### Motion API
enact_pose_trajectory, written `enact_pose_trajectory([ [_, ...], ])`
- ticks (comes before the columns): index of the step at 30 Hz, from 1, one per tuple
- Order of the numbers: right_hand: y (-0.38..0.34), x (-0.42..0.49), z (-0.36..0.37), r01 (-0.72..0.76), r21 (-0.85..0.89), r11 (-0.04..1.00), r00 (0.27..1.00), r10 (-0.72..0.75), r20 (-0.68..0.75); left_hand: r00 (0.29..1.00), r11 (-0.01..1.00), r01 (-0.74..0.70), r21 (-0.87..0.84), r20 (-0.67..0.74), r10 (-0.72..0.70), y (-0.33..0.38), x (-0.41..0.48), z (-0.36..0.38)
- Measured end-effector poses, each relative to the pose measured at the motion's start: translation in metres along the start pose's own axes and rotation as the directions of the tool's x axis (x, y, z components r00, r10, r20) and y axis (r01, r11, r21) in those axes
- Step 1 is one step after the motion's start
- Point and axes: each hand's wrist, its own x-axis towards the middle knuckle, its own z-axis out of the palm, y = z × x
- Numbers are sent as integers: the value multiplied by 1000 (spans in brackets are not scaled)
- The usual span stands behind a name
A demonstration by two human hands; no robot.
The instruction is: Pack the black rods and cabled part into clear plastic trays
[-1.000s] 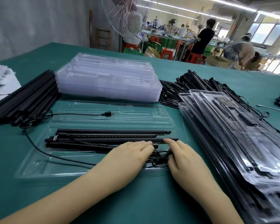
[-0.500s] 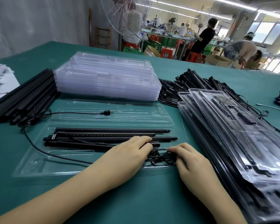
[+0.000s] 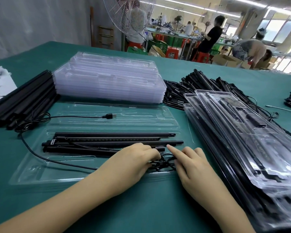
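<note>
Both bare forearms reach forward and converge, palms down. The left hand curls its fingertips down over the left edge of the cable coil. The right hand holds its index finger straight, pointing forward-left, with the other fingers bent. Its thumb meets the coil's right edge; whether it grips is unclear.

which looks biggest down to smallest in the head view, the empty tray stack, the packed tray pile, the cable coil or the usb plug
1. Packed tray pile and empty tray stack: not ranked, because the pile lies nearer the camera.
2. Cable coil.
3. Usb plug, the smallest.
</note>
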Motion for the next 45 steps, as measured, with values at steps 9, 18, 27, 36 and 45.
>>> enact_pose_trajectory([
  [9,4,6,-8,47,-31,998,995,-45,85,997,995,26,-94,76,-19,-5,6,-2],
  [18,5,-2,-16,26,87,996,986,-40,160,988,999,17,46,149,-23,5,10,-2],
  [27,13,5,-16,-195,343,919,979,160,127,970,943,-151,296,229,83,11,1,-7],
  [36,-21,-7,-1,-12,115,993,999,7,45,963,813,-269,517,169,211,29,-3,1],
  [45,-24,-16,1,149,82,985,983,-157,98,979,820,-202,535,120,163,41,-12,17],
])
